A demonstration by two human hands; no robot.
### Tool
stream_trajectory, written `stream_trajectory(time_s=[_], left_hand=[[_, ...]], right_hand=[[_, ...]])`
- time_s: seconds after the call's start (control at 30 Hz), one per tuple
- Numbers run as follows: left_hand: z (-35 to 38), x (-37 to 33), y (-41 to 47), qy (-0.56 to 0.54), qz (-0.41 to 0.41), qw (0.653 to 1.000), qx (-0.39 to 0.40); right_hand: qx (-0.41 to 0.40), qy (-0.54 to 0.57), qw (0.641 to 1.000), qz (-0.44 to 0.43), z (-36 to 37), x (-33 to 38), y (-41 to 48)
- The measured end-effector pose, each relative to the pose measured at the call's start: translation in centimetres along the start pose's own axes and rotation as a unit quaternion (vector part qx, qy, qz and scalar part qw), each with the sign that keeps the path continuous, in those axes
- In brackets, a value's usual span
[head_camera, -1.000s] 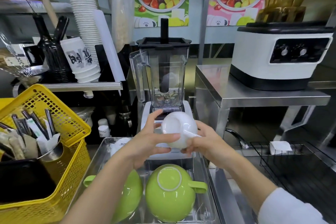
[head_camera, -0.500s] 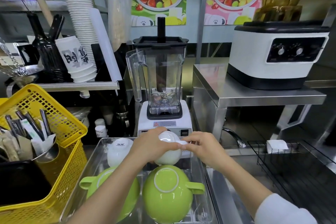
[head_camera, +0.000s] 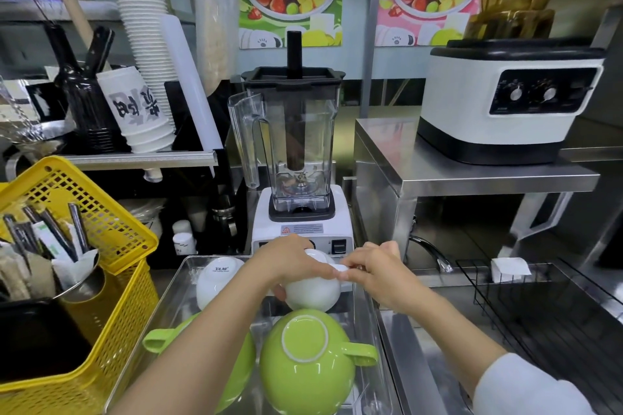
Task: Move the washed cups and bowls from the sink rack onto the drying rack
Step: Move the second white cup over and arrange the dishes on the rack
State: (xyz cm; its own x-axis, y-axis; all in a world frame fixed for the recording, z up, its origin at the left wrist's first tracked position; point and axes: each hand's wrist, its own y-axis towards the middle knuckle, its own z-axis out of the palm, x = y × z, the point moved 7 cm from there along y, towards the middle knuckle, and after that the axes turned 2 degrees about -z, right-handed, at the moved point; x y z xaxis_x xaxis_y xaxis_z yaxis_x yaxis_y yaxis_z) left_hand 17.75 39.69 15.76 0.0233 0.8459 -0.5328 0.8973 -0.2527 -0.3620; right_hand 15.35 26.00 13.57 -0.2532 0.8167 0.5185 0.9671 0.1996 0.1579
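Gripping an upturned white cup from both sides, left hand and right hand reach forward over the clear tray.

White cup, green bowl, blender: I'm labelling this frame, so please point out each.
white cup [head_camera: 312, 293], head view, its side wall.
green bowl [head_camera: 305, 377], head view, upturned underside.
blender [head_camera: 296, 145], head view, clear jar.

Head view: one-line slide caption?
Both hands, left hand and right hand, set an upturned white cup into the clear tray behind two green cups.
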Motion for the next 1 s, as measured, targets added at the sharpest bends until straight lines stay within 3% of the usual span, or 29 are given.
stream_trajectory(time_s=[0.3,0.47,0.8,1.0], left_hand=[[0.9,1.0,0.8,-0.060,0.058,0.995,0.047],[1.1,0.7,1.0,-0.030,0.079,0.996,-0.002],[1.5,0.8,0.6,-0.012,0.061,0.996,-0.065],[1.9,1.0,0.8,-0.051,0.055,0.995,-0.060]], right_hand=[[-0.059,-0.056,0.996,-0.031,-0.4,1.1,-0.6],[-0.024,0.010,0.999,-0.023,0.4,0.8,-0.9],[-0.026,-0.032,0.998,-0.037,0.0,0.2,-0.7],[-0.019,-0.046,0.998,-0.036,-0.2,-0.2,-0.4]])
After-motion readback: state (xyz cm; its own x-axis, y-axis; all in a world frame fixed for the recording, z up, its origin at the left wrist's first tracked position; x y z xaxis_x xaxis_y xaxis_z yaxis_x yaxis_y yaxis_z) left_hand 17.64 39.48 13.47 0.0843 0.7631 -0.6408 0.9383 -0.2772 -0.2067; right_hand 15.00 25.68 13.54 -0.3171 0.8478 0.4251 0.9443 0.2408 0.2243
